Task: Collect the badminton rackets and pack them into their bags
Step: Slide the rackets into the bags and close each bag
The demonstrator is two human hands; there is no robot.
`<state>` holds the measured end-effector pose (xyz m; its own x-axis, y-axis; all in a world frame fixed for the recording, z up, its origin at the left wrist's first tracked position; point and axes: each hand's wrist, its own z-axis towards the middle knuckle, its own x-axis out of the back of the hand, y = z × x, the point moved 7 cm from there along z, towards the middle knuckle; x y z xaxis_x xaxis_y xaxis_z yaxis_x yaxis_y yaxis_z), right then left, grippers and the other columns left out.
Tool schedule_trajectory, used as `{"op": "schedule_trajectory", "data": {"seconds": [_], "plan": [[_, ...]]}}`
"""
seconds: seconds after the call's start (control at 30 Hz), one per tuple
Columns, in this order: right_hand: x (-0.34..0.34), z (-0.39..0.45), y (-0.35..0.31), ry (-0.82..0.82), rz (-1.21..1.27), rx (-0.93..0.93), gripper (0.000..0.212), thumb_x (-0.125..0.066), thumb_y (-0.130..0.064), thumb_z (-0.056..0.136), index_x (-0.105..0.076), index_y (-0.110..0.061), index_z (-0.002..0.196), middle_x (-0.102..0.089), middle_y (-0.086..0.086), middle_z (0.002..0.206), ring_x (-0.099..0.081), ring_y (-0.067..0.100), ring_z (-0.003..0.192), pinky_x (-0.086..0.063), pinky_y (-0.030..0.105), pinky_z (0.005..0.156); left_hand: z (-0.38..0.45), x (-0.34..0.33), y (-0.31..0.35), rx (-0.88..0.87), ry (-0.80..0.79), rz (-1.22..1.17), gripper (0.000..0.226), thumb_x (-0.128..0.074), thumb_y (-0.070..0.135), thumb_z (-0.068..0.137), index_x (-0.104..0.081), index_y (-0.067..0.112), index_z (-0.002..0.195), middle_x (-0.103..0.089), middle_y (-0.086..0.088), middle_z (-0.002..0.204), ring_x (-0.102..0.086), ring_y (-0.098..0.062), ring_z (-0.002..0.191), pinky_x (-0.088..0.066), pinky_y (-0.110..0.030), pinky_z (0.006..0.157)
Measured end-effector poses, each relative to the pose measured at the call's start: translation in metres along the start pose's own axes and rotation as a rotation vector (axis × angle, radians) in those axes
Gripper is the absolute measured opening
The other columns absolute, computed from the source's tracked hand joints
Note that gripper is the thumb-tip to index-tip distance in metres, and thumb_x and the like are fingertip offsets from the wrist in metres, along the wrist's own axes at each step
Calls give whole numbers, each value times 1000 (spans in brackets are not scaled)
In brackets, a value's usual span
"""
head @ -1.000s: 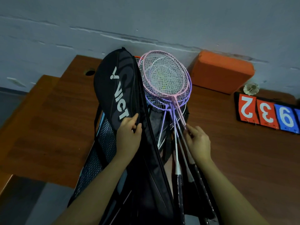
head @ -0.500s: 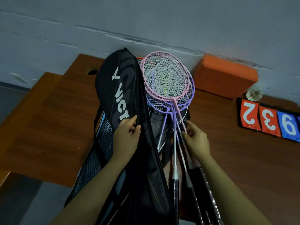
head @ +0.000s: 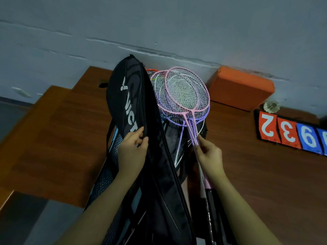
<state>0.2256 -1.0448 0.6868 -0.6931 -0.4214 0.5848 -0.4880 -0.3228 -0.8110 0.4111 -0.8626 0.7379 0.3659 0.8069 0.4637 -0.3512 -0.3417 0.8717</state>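
Note:
A black racket bag [head: 127, 103] with white lettering lies open along the wooden table [head: 62, 138], its flap raised. My left hand [head: 131, 152] grips the flap's edge. Several rackets [head: 184, 93] with pink, purple and white frames lie stacked beside the flap, heads toward the wall. An orange racket rim [head: 152, 70] peeks out behind them. My right hand [head: 209, 154] pinches the bundle of thin shafts just below the heads. The black handles [head: 211, 206] run down past my right wrist.
An orange block [head: 240, 87] stands against the grey wall at the back right. A shuttlecock [head: 271, 106] lies beside a scoreboard [head: 290, 132] with red and blue number cards. The table has a cable hole [head: 103, 85] and a lower step at the left.
My right hand has pushed the rackets further up toward the wall, and the pink heads have fanned apart to the right. My left hand keeps its grip on the bag flap.

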Motion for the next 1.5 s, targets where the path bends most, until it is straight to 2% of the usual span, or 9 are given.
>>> {"op": "schedule_trajectory", "data": {"seconds": [0.1,0.33,0.53,0.83,1.0,1.2,1.3,1.4,1.5], "plan": [[8,-13,-9,69,-126,63,42,-59,-10,87,-57,-17,128,-67,8,97,-63,30,93,-49,42,75,0,0,0,-27,-27,-46,35,-62,2,84,-59,2,119,-55,3,76,-54,-7,62,-49,-17,71],[40,-43,-21,230,-201,153,41,-61,-6,86,-59,-17,126,-56,-3,75,-59,20,69,-49,39,59,9,-29,0,137,-153,-139,38,-58,11,89,-55,9,127,-55,5,101,-57,-11,93,-43,-20,85],[50,-67,-11,115,-244,162,40,-53,-27,84,-60,-24,123,-49,-11,71,-47,4,64,-47,35,58,15,-37,4,199,-65,-207,38,-54,11,91,-52,8,129,-57,-6,121,-52,-8,99,-41,-21,91],[43,-83,-10,-63,-211,215,39,-56,-24,84,-61,-23,122,-54,-3,71,-43,4,62,-49,37,57,14,-39,18,45,-80,-84,37,-53,14,91,-53,12,128,-58,-7,111,-58,-18,92,-52,-39,87],[39,-78,-2,-148,-138,170,40,-60,-25,80,-64,-19,119,-56,-14,74,-48,-4,65,-49,37,66,-4,-46,25,-87,-135,-45,37,-54,10,91,-53,10,128,-58,-5,107,-55,-15,93,-45,-27,91],[23,-84,2,-314,-91,119,42,-71,-12,79,-64,-24,119,-51,-17,77,-51,-5,71,-43,26,72,-25,-61,10,-154,-171,-11,37,-53,0,89,-54,4,125,-56,-10,123,-53,-23,115,-45,-43,99],[14,-88,-1,-347,-93,128,44,-71,-13,79,-63,-23,121,-51,-22,78,-50,-11,73,-42,22,74,-27,-60,1,-49,-144,-80,38,-51,-5,87,-56,4,123,-54,-10,127,-53,-18,115,-45,-38,100],[3,-90,-7,-358,-80,139,45,-69,-15,80,-61,-24,123,-50,-17,79,-49,-8,71,-44,26,73,-24,-53,-12,127,-109,-180,39,-54,-4,86,-56,7,123,-54,-9,121,-55,-12,103,-43,-16,91],[-11,-90,-14,-369,-47,156,46,-69,-12,81,-59,-20,125,-46,-11,77,-48,-5,70,-38,15,67,-21,-44,-16,162,-78,-212,36,-55,-4,85,-58,8,119,-58,-8,114,-57,-9,96,-42,-4,80]]}}
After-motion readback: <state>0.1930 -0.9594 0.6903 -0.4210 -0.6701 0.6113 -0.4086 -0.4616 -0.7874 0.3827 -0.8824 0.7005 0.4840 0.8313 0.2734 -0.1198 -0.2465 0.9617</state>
